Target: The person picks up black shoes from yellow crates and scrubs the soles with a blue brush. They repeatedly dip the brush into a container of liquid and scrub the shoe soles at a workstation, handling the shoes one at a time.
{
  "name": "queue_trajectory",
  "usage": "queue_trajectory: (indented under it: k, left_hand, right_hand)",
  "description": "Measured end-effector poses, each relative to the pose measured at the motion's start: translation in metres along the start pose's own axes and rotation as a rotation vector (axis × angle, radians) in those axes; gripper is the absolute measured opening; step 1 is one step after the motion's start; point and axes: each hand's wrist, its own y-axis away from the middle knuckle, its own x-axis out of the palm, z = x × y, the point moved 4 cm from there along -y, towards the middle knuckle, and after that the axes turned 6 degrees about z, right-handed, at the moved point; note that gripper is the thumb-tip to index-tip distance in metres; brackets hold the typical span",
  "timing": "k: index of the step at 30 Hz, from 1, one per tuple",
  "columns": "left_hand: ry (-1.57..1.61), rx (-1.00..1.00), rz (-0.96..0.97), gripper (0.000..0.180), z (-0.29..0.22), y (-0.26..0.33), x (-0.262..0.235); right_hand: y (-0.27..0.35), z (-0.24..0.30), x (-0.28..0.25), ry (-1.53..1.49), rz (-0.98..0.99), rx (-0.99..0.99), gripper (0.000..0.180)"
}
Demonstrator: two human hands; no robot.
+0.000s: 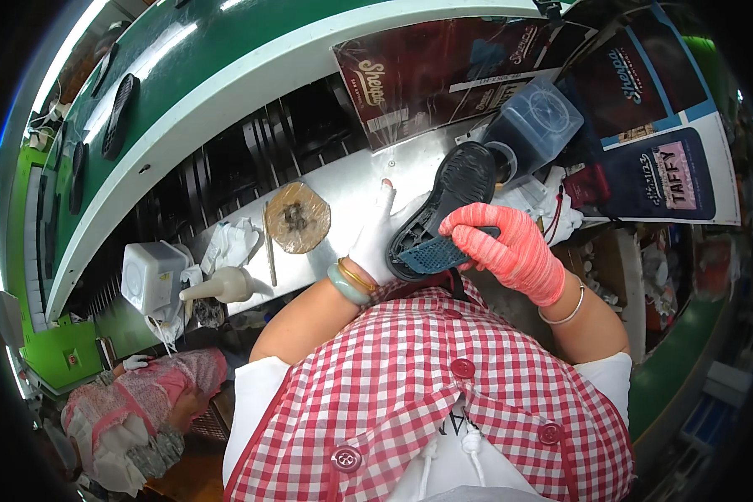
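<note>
A black shoe sole [468, 177] is tilted in front of my chest, its hollow inner side facing up. My left hand [375, 238], in a white glove, supports it from the left, thumb stretched out and the other fingers hidden behind it. Over the sole's near end lies a teal textured piece [433, 254], flat and strip-like. My right hand [510, 251], in a coral knitted glove, pinches the right end of that piece between thumb and fingers.
A clear plastic container [540, 121] stands beyond the sole, before printed cartons [443, 71]. Left on the metal ledge are a round wrapped pad [298, 217], a thin stick [270, 244], a squeeze bottle [222, 286] and a white container [152, 276]. Soles ride the green conveyor [163, 58]. Another person [142, 410] is lower left.
</note>
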Motion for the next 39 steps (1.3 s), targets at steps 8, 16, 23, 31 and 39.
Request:
queue_trajectory:
  k: [8, 16, 23, 31, 39]
  left_hand:
    - [-0.198, -0.185, 0.042, 0.089, -0.003, 0.001, -0.005]
    - [-0.348, -0.316, 0.086, 0.098, -0.009, 0.005, -0.013]
    - [-0.235, -0.391, 0.222, 0.095, -0.011, 0.007, -0.017]
    - [-0.271, -0.415, 0.001, 0.099, -0.014, 0.012, -0.013]
    - [-0.267, -0.448, 0.133, 0.097, -0.011, 0.015, -0.044]
  right_hand:
    - [-0.022, 0.005, -0.003, -0.21, 0.201, 0.394, 0.023]
    - [-0.038, 0.014, 0.005, -0.171, 0.298, 0.448, 0.024]
    - [-0.047, 0.01, 0.009, -0.159, 0.349, 0.424, 0.023]
    - [-0.038, -0.001, -0.007, -0.17, 0.344, 0.466, 0.023]
    - [-0.001, -0.044, -0.033, -0.172, 0.214, 0.518, 0.025]
